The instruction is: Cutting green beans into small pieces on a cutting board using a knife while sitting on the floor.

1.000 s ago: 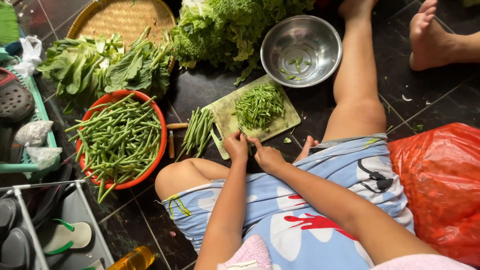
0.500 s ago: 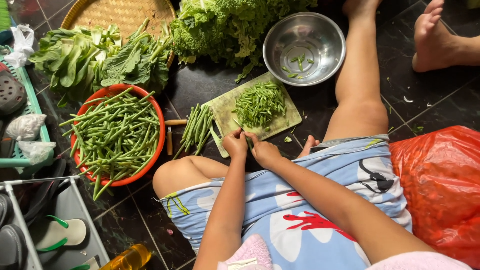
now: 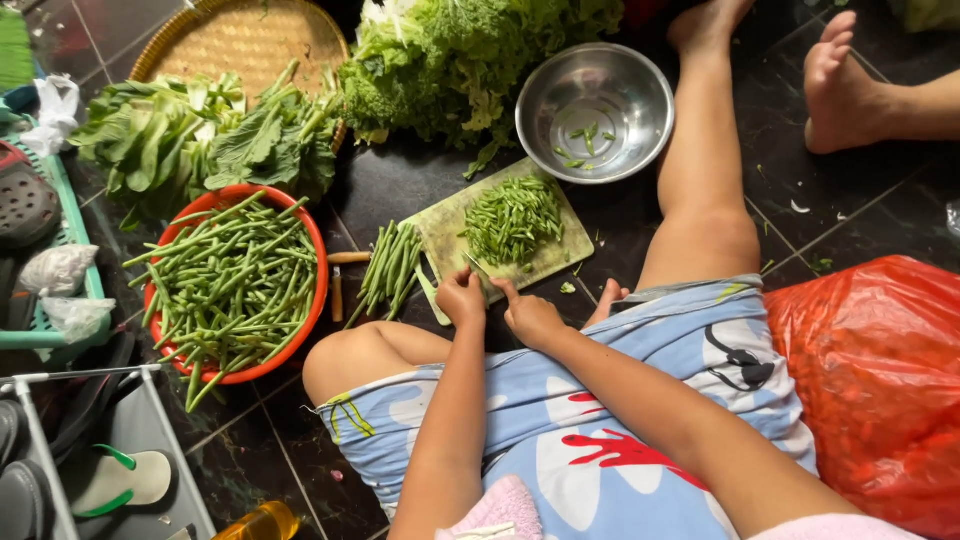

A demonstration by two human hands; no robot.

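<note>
Green beans (image 3: 232, 282) filling red bowl (image 3: 312, 232), steel bowl (image 3: 640, 85)

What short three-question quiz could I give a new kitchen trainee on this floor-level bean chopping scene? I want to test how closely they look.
1. True or false: the steel bowl is full of chopped beans.
2. Where does the pile of chopped beans lie? A. on the cutting board B. in the red basin C. on the woven tray
3. Fill in: the left hand and right hand are at the board's ____ edge.

Key: 1 false, only a few pieces; 2 A; 3 near.
</note>
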